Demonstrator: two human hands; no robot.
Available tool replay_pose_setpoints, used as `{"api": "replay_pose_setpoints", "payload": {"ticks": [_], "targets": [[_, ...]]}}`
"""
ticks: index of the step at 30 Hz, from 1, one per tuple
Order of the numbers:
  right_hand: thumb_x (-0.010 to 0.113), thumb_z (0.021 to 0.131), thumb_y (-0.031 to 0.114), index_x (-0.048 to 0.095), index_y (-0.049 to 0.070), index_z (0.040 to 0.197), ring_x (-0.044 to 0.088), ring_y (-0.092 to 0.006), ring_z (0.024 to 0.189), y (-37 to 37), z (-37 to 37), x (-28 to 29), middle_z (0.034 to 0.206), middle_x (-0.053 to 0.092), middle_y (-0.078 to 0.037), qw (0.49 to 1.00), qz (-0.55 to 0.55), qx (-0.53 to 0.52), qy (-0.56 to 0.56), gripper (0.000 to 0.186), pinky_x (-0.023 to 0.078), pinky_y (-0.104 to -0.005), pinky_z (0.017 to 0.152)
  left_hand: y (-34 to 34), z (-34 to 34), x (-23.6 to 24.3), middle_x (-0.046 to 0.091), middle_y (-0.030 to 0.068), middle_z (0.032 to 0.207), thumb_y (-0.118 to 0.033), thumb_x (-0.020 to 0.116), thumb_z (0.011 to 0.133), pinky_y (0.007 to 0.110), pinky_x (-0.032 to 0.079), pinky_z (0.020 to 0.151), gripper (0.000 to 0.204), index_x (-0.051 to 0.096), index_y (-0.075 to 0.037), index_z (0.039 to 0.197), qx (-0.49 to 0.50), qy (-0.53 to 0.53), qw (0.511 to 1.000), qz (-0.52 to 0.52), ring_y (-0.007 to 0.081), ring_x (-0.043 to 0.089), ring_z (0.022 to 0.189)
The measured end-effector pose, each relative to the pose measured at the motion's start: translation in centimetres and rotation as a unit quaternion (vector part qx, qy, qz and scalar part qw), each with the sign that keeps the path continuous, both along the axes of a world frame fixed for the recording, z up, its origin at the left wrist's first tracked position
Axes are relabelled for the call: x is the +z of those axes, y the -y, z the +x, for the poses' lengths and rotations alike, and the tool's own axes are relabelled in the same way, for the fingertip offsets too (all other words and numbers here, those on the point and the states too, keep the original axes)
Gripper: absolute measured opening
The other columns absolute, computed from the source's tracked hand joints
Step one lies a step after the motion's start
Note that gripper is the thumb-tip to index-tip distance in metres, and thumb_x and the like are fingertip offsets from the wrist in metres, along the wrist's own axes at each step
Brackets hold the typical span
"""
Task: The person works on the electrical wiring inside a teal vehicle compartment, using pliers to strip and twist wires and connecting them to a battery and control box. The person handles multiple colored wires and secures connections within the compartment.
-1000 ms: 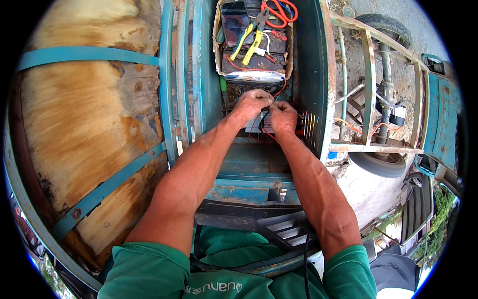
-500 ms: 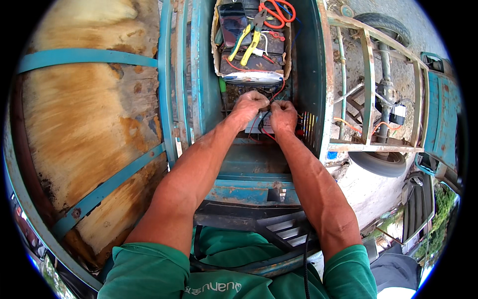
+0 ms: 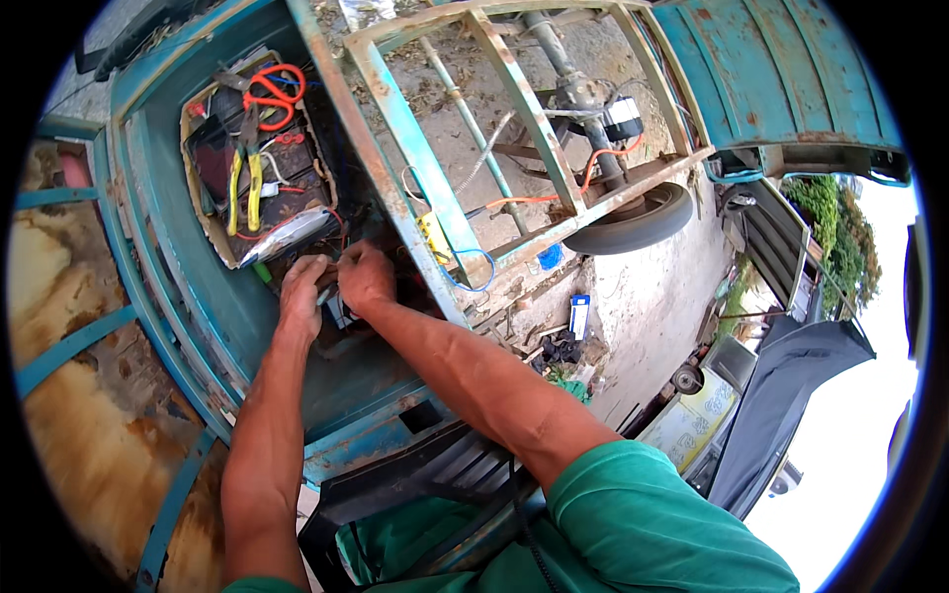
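My left hand (image 3: 305,284) and my right hand (image 3: 363,278) meet low in a blue metal compartment, just below an open box (image 3: 185,158). Both are closed, fingertips pinching a thin wire whose ends are hidden between them. A red wire (image 3: 344,234) runs down from the box toward my right hand. Inside the box lie pliers with yellow handles (image 3: 255,194), red-handled scissors (image 3: 282,100) and a dark phone (image 3: 211,148). A green handle (image 3: 261,272) shows beside my left hand. Under my hands, a pale block is mostly covered.
The compartment's rusty right edge (image 3: 381,168) rises close to my right forearm. Beyond it is a ladder-like metal frame (image 3: 529,119) over an axle and wheel (image 3: 633,222). A stained board (image 3: 89,455) with blue straps lies left. A dark tarp (image 3: 791,385) hangs far right.
The view has swung right and tilted, so hands and box now appear farther left. Both hands stay close together at the wire below the box.
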State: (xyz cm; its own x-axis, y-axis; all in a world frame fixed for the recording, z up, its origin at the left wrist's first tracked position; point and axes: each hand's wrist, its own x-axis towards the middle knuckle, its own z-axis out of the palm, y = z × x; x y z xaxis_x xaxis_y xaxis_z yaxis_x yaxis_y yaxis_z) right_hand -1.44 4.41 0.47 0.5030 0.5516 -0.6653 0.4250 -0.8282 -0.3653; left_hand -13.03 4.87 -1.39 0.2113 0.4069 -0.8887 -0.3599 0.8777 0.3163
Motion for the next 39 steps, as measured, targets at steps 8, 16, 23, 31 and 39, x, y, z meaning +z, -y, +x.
{"api": "replay_pose_setpoints", "payload": {"ticks": [8, 16, 23, 31, 39], "targets": [[0.060, 0.086, 0.021, 0.064, 0.007, 0.090, 0.065, -0.0370, 0.094, 0.5, 0.1, -1.4, 0.095, 0.068, -0.018, 1.000, -0.017, 0.006, 0.024, 0.016, 0.052, -0.0444, 0.081, 0.3, 0.1, -0.6, 0.065, 0.0042, 0.093, -0.031, 0.058, 0.096, 0.034, 0.045, 0.082, 0.023, 0.063, -0.009, 0.098, -0.035, -0.007, 0.999, 0.012, 0.0175, 0.060, 0.090], [0.057, 0.087, 0.022, 0.067, 0.007, 0.088, 0.065, -0.0373, 0.094, 0.6, 0.1, -1.4, 0.097, 0.067, -0.019, 0.999, 0.002, 0.035, 0.008, 0.018, 0.052, -0.0427, 0.084, 0.5, -0.3, -1.3, 0.067, 0.0063, 0.088, -0.027, 0.056, 0.097, 0.032, 0.050, 0.076, 0.023, 0.064, -0.005, 0.096, 0.005, -0.045, 0.999, 0.022, 0.0171, 0.064, 0.082], [0.064, 0.083, 0.022, 0.068, 0.003, 0.090, 0.067, -0.0356, 0.092, 0.8, 0.7, -0.8, 0.093, 0.070, -0.020, 0.999, 0.025, 0.036, -0.014, 0.021, 0.052, -0.0413, 0.082, 0.2, -0.5, -1.1, 0.067, 0.0046, 0.089, -0.031, 0.057, 0.097, 0.031, 0.047, 0.073, 0.028, 0.065, -0.005, 0.097, 0.006, -0.087, 0.996, -0.001, 0.0139, 0.062, 0.079], [0.070, 0.079, 0.021, 0.069, 0.003, 0.092, 0.069, -0.0331, 0.088, -0.3, 0.7, 0.7, 0.090, 0.071, -0.018, 0.999, 0.005, 0.040, 0.009, 0.022, 0.052, -0.0402, 0.081, -0.2, -0.4, -0.5, 0.067, 0.0063, 0.098, -0.028, 0.065, 0.090, 0.034, 0.046, 0.086, 0.029, 0.065, -0.003, 0.105, -0.039, -0.046, 0.998, 0.008, 0.0163, 0.061, 0.091], [0.067, 0.078, 0.016, 0.068, 0.001, 0.097, 0.068, -0.0316, 0.092, -0.2, 0.8, 0.6, 0.094, 0.071, -0.017, 0.999, -0.016, 0.020, -0.046, 0.025, 0.052, -0.0384, 0.085, 0.8, 0.1, -1.3, 0.068, 0.0072, 0.096, -0.016, 0.071, 0.085, 0.029, 0.046, 0.087, 0.023, 0.068, 0.000, 0.101, -0.060, -0.030, 0.996, 0.066, 0.0155, 0.061, 0.092]]}}
